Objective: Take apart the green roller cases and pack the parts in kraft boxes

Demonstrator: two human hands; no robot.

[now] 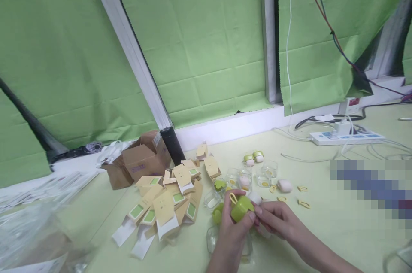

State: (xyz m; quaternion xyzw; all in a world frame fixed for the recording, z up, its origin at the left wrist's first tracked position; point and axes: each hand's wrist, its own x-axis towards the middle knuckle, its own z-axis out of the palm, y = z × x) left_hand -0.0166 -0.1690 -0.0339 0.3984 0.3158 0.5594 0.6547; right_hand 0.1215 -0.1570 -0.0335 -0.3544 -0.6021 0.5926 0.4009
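My left hand (232, 225) is closed around a small green case (241, 208) with a yellow loop (233, 198) at its top. My right hand (277, 218) pinches the case's right side with its fingertips. Both hands hover low over the pale table (337, 230), just in front of several clear plastic shells (245, 179), a white case (284, 185) and other green-and-white cases (253, 158). A second green piece (217, 213) sits right behind my left hand.
A heap of tan cardboard sleeves (167, 204) lies left of my hands, with a brown carton (141, 161) and a black cylinder (171, 146) behind it. Yellow loops (302, 195) lie at the right. A power strip (347, 137) with cables sits at the back right.
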